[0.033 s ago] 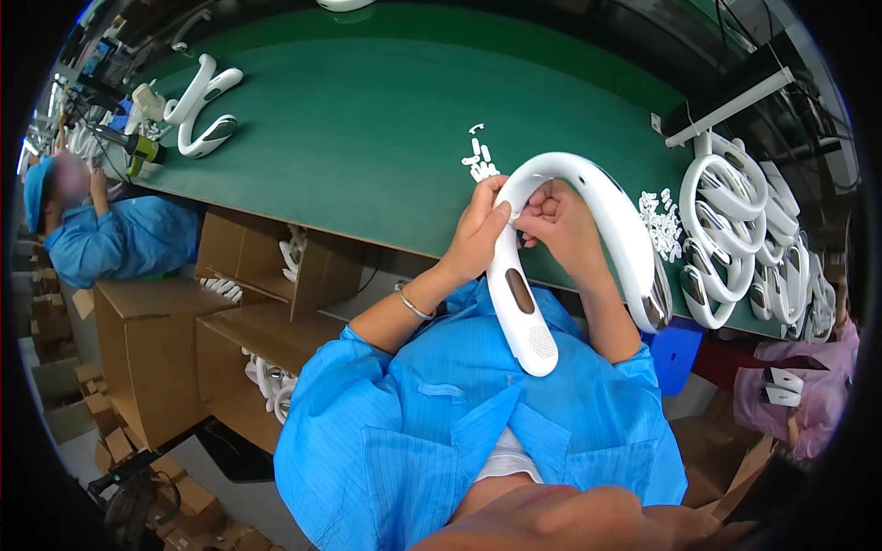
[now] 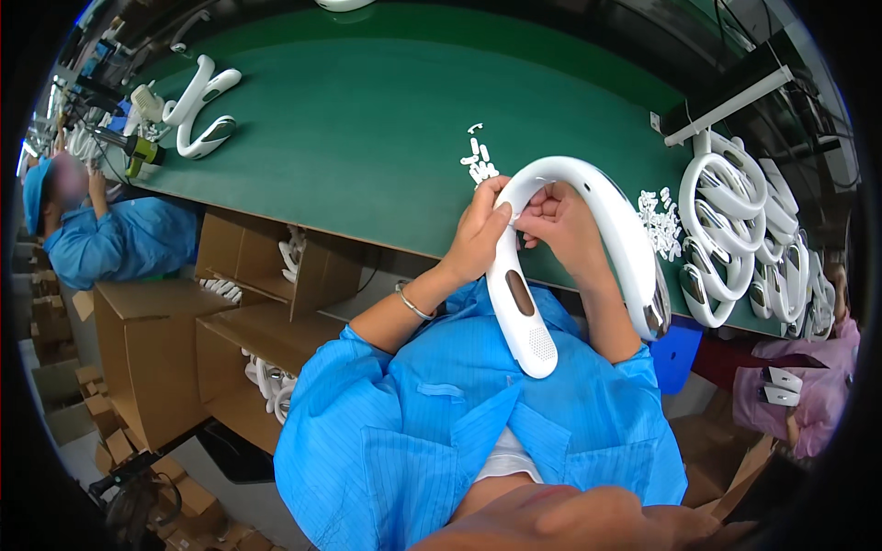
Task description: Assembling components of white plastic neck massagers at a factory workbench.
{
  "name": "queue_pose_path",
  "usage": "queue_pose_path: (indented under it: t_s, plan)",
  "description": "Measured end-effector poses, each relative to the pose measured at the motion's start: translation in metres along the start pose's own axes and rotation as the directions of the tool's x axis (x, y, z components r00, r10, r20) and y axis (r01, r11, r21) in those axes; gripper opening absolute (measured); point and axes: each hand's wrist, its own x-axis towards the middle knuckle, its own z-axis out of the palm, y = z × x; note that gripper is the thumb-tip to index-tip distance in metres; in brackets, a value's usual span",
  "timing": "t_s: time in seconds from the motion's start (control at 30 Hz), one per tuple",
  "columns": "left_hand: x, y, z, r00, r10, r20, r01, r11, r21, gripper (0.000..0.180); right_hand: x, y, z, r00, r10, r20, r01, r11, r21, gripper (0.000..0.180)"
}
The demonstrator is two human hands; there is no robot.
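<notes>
A white U-shaped neckband device (image 2: 617, 230) is held up in front of my chest, its curve away from me. One arm carries a brown oval panel and a dotted grille; the other ends in a shiny tip. My left hand (image 2: 476, 231) is wrapped round the band at the left of the curve, thumb on top. Inside the curve, my right hand (image 2: 562, 228) has its fingertips pinched together against the band's inner side, close to my left thumb. Whatever is between those fingertips is too small to make out. Small white plastic pieces (image 2: 480, 165) lie just beyond my left hand.
More small white pieces (image 2: 660, 225) form a pile on the green table (image 2: 349, 138), beside stacked white neckbands (image 2: 726, 211). Two more neckbands (image 2: 197, 106) and a green power tool (image 2: 138, 147) are far left. Cardboard boxes (image 2: 147, 349) stand left; co-workers (image 2: 119, 234) sit at both sides.
The neckband has tipped very slightly, its shiny-tipped arm a little lower. Both hands keep their places on it.
</notes>
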Motion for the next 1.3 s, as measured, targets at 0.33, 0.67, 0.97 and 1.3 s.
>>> queue_pose_path:
  t_s: [0.33,0.67,0.97,1.3]
  plan:
    - [-0.001,0.002,0.016,0.995,0.086,0.058,-0.082,0.993,-0.082,0.047,-0.027,-0.023,-0.003,0.99,-0.103,-0.093,0.07,0.949,-0.307,0.039]
    - [-0.003,0.007,0.018,0.994,0.104,0.037,-0.106,0.993,0.061,0.047,-0.024,0.013,-0.016,0.99,-0.093,-0.108,0.083,0.992,-0.098,0.02]
    - [0.031,-0.011,0.017,0.998,-0.061,-0.034,0.042,0.912,-0.407,0.038,-0.047,0.032,-0.042,0.977,0.102,0.188,-0.179,0.872,0.455,0.047]
    - [0.097,0.06,0.145,0.902,-0.017,0.432,0.03,0.999,-0.022,0.044,-0.104,0.012,-0.099,0.964,-0.172,-0.201,0.261,0.745,0.615,0.055]
